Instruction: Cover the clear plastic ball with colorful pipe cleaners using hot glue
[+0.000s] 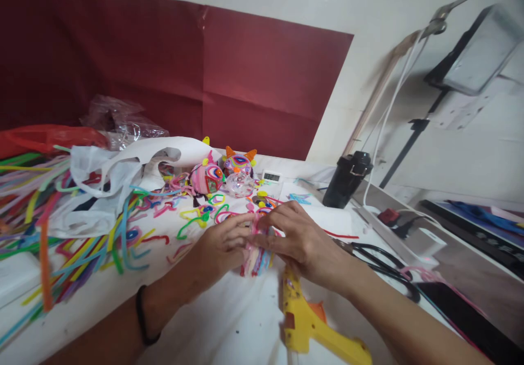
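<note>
Both hands are pinching one small bundle of pipe cleaners over the white worktop.

The left hand (223, 245) and right hand (298, 239) are meeting at centre, fingers closing from either side on a pink and multicoloured pipe-cleaner bundle (257, 256); each grip is clamping tight on it, thumbs and fingertips pressing together at its top. The bundle is hanging just above the worktop (229, 310). A yellow glue gun (311, 327) is lying just below the right wrist. Black scissors (380, 267) are resting to the right. Loose pipe cleaners (82, 245) are spreading across the left side, beside a white plastic bag (106, 179). Two decorated ornaments (223, 174) are sitting behind.
</note>
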A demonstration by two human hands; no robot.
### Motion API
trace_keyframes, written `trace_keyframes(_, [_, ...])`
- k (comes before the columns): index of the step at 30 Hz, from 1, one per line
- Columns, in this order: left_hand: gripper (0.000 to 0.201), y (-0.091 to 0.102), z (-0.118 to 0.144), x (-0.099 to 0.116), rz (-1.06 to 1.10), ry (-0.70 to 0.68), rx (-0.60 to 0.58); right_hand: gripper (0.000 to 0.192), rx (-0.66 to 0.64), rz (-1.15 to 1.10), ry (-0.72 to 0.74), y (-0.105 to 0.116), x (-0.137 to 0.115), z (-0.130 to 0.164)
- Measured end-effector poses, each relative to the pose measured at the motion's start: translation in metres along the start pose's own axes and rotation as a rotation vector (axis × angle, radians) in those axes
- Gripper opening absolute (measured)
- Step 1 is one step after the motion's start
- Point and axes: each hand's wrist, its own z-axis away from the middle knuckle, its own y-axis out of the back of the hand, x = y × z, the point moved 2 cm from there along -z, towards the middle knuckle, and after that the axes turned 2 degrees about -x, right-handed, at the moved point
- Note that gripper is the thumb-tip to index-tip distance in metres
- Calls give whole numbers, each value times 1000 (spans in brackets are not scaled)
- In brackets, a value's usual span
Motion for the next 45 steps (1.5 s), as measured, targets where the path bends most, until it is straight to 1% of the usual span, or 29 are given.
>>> trace_keyframes(3, [53,1,-1,-2,1,1,-11,21,-9,88,96,4,-2,-3])
trace_keyframes(7, [52,1,-1,-4,59,17,-55,32,-57,161,208,7,-7,-9])
trace_keyframes(12, [56,0,-1,-5,67,-5,-101,27,-111,176,287,9,-10,-13])
trace_keyframes(15, [58,-1,0,-3,35,0,-87,26,-137,185,332,11,-9,-15])
trace_keyframes(18, [55,-2,0,-1,-10,-16,-51,28,-164,207,331,14,-6,-19])
trace_keyframes(20, [51,-2,0,-1,-27,-42,-33,26,-163,177,316,15,-3,-21])
trace_keyframes(22, [49,-2,0,-1,-18,-67,-29,20,-141,86,268,16,-1,-23])
trace_keyframes(25, [54,-2,1,-1,28,-41,-44,16,-103,-113,132,15,3,-25])
trace_keyframes(29, [56,-4,4,2,58,-15,-75,12,-121,-322,-28,11,5,-29])
trace_keyframes(32, [60,-5,4,4,43,6,-87,8,-140,-408,-150,10,5,-33])
trace_keyframes(35, [72,-2,3,5,25,21,-48,12,-158,-443,-269,10,6,-37])
trace_keyframes(37, [76,0,3,6,23,6,-28,15,-191,-461,-370,10,10,-38])
trace_keyframes(40, [77,3,3,8,23,2,-11,25,-312,-566,-509,8,16,-38])
trace_keyframes(42, [77,4,3,9,25,18,-1,27,-382,-705,-536,5,18,-37])
trace_keyframes(45, [73,4,4,10,29,36,-15,28,-387,-927,-544,2,21,-36])
